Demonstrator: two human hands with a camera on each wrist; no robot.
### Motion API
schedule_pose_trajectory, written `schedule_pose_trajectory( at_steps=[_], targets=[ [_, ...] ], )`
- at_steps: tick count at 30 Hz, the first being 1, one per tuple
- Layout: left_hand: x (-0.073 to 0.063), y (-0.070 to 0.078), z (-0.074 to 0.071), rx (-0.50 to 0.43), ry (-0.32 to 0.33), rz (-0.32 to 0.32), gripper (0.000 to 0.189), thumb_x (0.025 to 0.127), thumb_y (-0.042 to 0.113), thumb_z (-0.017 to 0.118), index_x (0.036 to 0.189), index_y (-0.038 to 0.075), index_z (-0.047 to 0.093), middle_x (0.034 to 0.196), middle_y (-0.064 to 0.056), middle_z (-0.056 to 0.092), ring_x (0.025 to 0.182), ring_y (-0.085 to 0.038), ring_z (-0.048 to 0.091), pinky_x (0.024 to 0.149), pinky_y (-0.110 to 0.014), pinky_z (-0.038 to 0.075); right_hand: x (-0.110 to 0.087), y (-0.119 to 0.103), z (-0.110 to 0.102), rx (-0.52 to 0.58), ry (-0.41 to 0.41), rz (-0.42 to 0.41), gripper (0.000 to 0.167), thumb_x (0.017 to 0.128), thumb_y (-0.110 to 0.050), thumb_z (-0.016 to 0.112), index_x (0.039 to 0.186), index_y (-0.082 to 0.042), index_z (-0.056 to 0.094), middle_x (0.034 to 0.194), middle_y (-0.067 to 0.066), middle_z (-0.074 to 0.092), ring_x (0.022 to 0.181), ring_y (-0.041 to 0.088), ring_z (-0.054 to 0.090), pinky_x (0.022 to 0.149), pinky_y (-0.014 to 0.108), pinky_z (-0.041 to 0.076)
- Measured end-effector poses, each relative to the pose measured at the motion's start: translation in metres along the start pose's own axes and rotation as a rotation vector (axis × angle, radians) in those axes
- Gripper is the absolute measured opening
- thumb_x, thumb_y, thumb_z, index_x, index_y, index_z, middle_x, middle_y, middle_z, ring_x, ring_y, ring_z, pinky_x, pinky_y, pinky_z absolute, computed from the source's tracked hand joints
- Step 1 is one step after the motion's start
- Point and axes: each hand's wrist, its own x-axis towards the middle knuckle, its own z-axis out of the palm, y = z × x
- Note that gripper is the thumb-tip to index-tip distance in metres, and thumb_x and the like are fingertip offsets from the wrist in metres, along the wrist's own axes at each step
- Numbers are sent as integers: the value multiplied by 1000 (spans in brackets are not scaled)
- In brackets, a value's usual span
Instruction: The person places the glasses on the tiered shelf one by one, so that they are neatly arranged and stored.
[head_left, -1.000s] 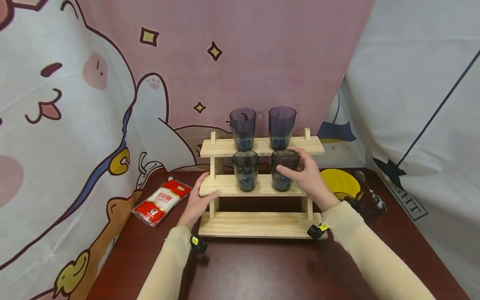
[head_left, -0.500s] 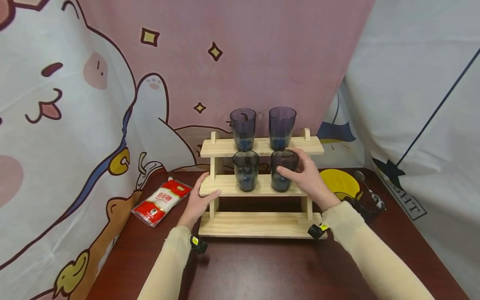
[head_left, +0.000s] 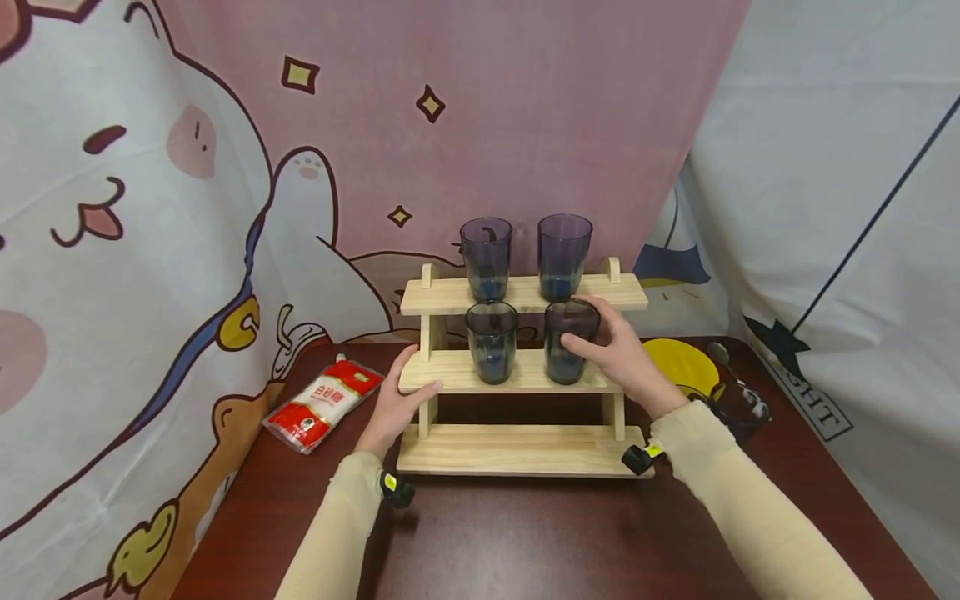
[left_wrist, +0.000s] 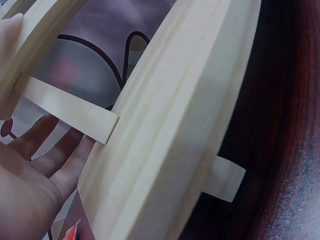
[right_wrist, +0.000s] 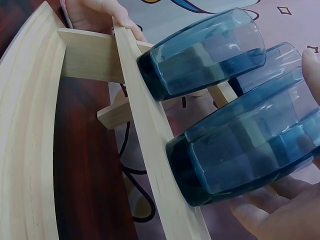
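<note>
A three-tier wooden shelf rack stands on the table. Its middle tier bears two dark tinted drinking glasses, the left glass and the right glass, both upright. My right hand holds the right glass, thumb at the front and fingers round its far side; in the right wrist view that glass has its base on the shelf. My left hand grips the left end of the middle tier. In the left wrist view the left hand's fingers reach behind the rack.
Two more glasses, a left one and a right one, stand on the top tier. A red-and-white bag lies left of the rack. At the right are a yellow plate, a spoon and a dark glass-like vessel.
My right hand and the glass it holds have shifted slightly to the right along the middle tier. The left hand stays in place.
</note>
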Motion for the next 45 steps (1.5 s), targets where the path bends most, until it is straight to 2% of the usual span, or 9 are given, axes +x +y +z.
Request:
schedule_pose_trajectory(
  at_steps=[8,12,25,31,35,38,41,43,45],
  targets=[
    [1,0,1,-7,-1,10,83,92,27,85,160,34,39,164,-5,41,147,-29,40,120,-53,34,-3,1,-5,-55,14,-16,74,102,-26,72,164,-22,33,145,18,55,123,25,60,92,22,54],
    [0,0,1,-2,1,7,83,92,28,85,160,34,39,165,-4,39,149,-29,37,122,-55,30,-9,3,-13,-101,44,-35,77,102,-22,72,166,-19,30,143,22,58,129,37,58,104,37,53],
    [0,0,0,13,-4,10,85,92,29,85,162,31,38,167,-5,37,151,-30,35,123,-56,29,-58,4,-63,-270,128,-100,80,98,-14,77,164,-17,33,150,23,55,137,43,52,100,12,45],
    [0,0,1,-4,-4,7,84,91,28,85,161,32,39,166,-5,38,150,-30,37,122,-54,31,-79,13,-91,-430,208,-79,82,94,-17,82,162,-20,37,149,22,55,136,43,52,115,45,45],
    [0,1,0,1,0,4,84,91,28,86,161,33,39,166,-5,37,150,-30,36,122,-55,30,-93,20,-110,-514,259,-64,82,95,-22,82,163,-16,36,149,26,54,134,49,50,114,61,39],
    [-1,1,0,7,2,5,86,91,28,86,163,30,38,167,-5,36,151,-30,34,122,-56,29,-104,25,-122,-548,278,-26,83,96,-26,81,164,-17,34,151,26,52,135,49,48,119,51,38],
    [-1,2,0,8,1,3,87,91,27,85,164,27,37,167,-5,36,151,-30,34,123,-56,28,-114,33,-134,-561,275,6,85,96,-29,81,165,-19,32,152,26,50,136,47,45,120,24,34],
    [0,1,0,5,-4,3,86,92,27,85,163,28,37,166,-6,37,151,-30,35,123,-56,29,-121,38,-142,-570,265,17,87,95,-28,81,166,-19,31,153,27,48,136,47,43,122,26,31],
    [0,1,0,3,-8,2,85,92,27,85,162,31,38,166,-5,38,150,-30,37,123,-55,29,-126,44,-149,-575,247,31,90,95,-28,82,167,-18,28,155,31,45,137,50,41,126,43,28]
  ],
)
